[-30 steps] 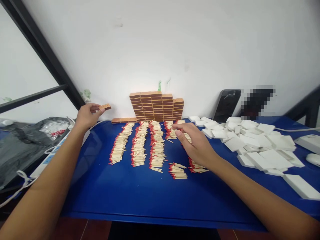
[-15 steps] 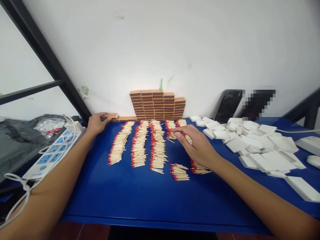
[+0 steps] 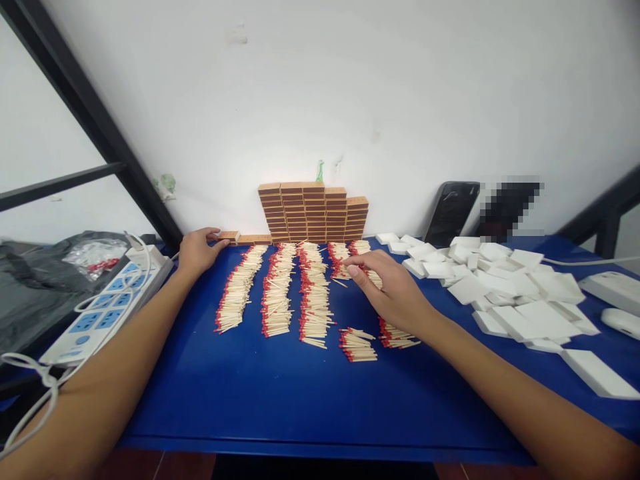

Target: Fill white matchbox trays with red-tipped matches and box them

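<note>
My left hand (image 3: 197, 252) is at the far left of the table, its thumb and fingers closed on the left end of a matchbox (image 3: 229, 236). That box lies flat against the wall, beside another matchbox (image 3: 254, 239) in a low row. My right hand (image 3: 395, 287) is over the matches on the right, thumb and forefinger tips close together; what they hold, if anything, I cannot make out. Red-headed matches lie in long rows, among them a left row (image 3: 236, 290), a middle row (image 3: 314, 293) and a short front pile (image 3: 358, 345).
A stepped stack of matchboxes (image 3: 314, 213) stands against the wall. White boxes (image 3: 515, 287) are heaped at the right, near a dark phone (image 3: 453, 212). At the left lie a power strip (image 3: 95, 313) with cables and a dark bag (image 3: 35, 280). The table (image 3: 260, 407) is blue.
The matchbox at my left hand has shifted slightly right, in line with the low row. My right hand stays nearly still. The whole view has moved a little.
</note>
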{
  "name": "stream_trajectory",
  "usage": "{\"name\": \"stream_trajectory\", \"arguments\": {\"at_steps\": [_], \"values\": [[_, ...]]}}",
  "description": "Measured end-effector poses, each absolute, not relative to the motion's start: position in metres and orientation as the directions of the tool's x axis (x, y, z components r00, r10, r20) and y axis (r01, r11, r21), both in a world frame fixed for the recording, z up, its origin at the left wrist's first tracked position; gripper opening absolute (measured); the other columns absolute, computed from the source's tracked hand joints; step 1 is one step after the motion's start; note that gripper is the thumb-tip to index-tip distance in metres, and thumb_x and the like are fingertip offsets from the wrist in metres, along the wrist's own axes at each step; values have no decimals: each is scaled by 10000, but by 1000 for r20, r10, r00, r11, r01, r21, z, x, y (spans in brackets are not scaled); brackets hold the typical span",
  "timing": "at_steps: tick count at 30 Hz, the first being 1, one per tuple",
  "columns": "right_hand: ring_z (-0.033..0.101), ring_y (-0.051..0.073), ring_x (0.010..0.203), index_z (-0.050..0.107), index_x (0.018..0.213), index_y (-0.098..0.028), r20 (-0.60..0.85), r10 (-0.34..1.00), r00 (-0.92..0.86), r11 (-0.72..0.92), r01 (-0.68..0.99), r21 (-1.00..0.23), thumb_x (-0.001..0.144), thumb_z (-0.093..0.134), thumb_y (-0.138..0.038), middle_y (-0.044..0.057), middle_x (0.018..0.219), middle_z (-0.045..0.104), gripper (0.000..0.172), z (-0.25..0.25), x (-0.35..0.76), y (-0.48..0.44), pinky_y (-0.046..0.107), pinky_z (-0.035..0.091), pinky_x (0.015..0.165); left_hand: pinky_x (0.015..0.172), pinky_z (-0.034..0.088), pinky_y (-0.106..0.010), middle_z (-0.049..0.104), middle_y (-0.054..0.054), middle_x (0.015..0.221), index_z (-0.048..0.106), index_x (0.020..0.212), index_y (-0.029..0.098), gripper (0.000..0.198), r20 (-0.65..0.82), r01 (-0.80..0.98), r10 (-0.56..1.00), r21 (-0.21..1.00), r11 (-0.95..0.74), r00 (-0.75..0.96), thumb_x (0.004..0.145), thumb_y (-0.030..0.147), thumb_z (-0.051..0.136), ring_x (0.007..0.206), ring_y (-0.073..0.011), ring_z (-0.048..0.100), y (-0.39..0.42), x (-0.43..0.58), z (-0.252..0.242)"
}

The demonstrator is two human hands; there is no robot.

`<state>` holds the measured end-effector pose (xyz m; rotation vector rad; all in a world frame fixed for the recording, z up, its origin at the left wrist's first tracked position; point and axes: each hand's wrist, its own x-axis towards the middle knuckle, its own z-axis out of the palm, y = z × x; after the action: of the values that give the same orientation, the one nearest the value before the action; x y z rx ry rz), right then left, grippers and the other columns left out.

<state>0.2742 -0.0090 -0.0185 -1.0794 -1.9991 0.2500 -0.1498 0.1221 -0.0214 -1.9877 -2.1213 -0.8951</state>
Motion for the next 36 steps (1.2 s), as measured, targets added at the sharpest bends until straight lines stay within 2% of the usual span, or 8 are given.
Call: {"name": "stream_trajectory", "arguments": {"at_steps": [6, 10, 13, 16, 19, 25, 30, 36], "values": [[645, 254, 1024, 702, 1080, -237, 577, 773, -265, 599, 607, -523, 1076, 513, -423, 69, 1030, 727, 265, -17, 275, -9, 397, 485, 909, 964, 547, -422, 807, -111, 1066, 748, 1219, 180, 469, 478, 944, 865, 331, -14, -155, 846, 464, 737, 1066, -330, 736, 120, -147, -22], [644, 253, 1018, 693, 1052, -240, 578, 772, -265, 601, 603, -525, 1078, 505, -428, 66, 1025, 721, 267, -14, 275, -10, 396, 483, 907, 1085, 466, -453, 764, -122, 1203, 718, 1246, 179, 491, 580, 955, 802, 292, -44, -140, 879, 504, 719, 1197, -356, 656, 113, -137, -14], [642, 254, 1010, 693, 1064, -245, 573, 773, -270, 601, 602, -526, 1082, 496, -425, 65, 1018, 717, 268, -13, 275, -11, 400, 487, 896, 1082, 461, -446, 742, -130, 1217, 666, 1301, 166, 527, 725, 960, 688, 208, -190, -21, 910, 516, 712, 1169, -341, 643, 104, -116, 2], [641, 264, 1013, 691, 1096, -246, 574, 773, -270, 603, 595, -532, 1081, 500, -425, 73, 1020, 718, 262, -13, 274, -12, 416, 495, 893, 1108, 436, -473, 666, -166, 1343, 587, 1390, 179, 594, 778, 931, 590, 18, -364, 216, 925, 530, 707, 1257, -353, 579, 98, -88, 26], [643, 271, 1023, 689, 1094, -246, 579, 768, -273, 610, 587, -533, 1082, 498, -427, 83, 1040, 726, 263, -13, 274, -12, 432, 503, 901, 1110, 418, -486, 572, -178, 1464, 492, 1484, 207, 686, 765, 886, 520, -142, -441, 381, 919, 520, 725, 1320, -363, 524, 101, -64, 50], [642, 266, 1032, 685, 1080, -238, 601, 754, -266, 624, 576, -528, 1078, 510, -433, 85, 1059, 732, 261, -14, 275, -9, 435, 503, 916, 997, 446, -453, 578, -180, 1414, 503, 1443, 202, 752, 684, 865, 540, -306, -398, 491, 825, 458, 846, 1236, -361, 535, 127, -39, 71], [634, 254, 1029, 687, 1089, -233, 614, 746, -258, 631, 569, -527, 1078, 518, -414, 77, 1052, 733, 248, -12, 277, -8, 425, 495, 916, 939, 451, -432, 607, -178, 1336, 525, 1399, 198, 721, 647, 854, 558, -361, -376, 519, 800, 390, 877, 1162, -345, 546, 139, -33, 69], [632, 261, 1002, 674, 1046, -242, 629, 734, -255, 638, 576, -511, 1081, 504, -401, 80, 1017, 726, 235, -4, 280, -10, 434, 497, 905, 925, 445, -429, 614, -163, 1315, 533, 1386, 223, 681, 650, 853, 554, -360, -377, 520, 818, 408, 858, 1146, -339, 544, 141, -34, 72]]}}
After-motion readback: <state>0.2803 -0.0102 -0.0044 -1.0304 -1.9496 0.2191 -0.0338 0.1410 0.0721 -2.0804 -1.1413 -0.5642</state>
